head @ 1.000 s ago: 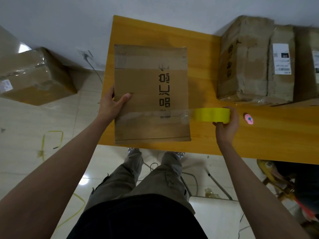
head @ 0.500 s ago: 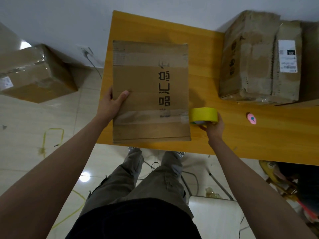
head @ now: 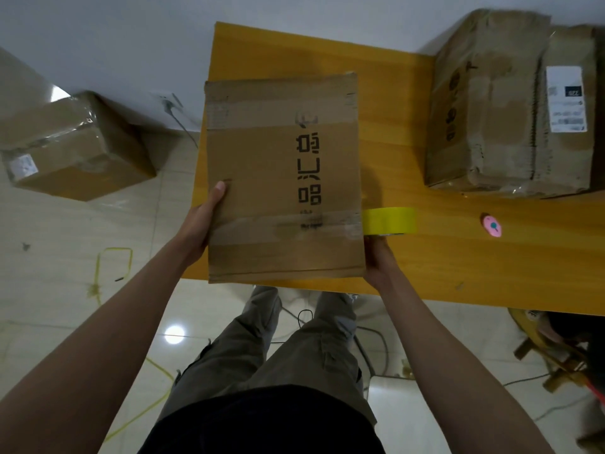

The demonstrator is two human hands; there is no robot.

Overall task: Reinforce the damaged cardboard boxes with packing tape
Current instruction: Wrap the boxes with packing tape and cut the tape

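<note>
1. A flat cardboard box (head: pixel 283 178) lies on the yellow counter (head: pixel 458 250), its left side flush with the counter's left edge and its near edge reaching almost to the counter's front edge.
2. The left hand (head: pixel 199 224) holds the box's left edge at about 9 o'clock, thumb laid straight on top; its fingers are hidden beneath, so how tight the grip is cannot be told.
3. The right hand (head: pixel 379 260) sits at the box's near right corner, about 4 o'clock, just below the yellow tape roll (head: pixel 389 221); its fingers are hidden, so its grip cannot be told.
4. The roll touches the box's right edge, in line with a clear tape strip across the box.
5. To the right at 3 o'clock, bare counter runs to a small pink item (head: pixel 492 226).
6. A worn box (head: pixel 510 106) stands at 1 o'clock, well apart.
7. Another box (head: pixel 75 145) rests on the floor at 9 o'clock.
</note>
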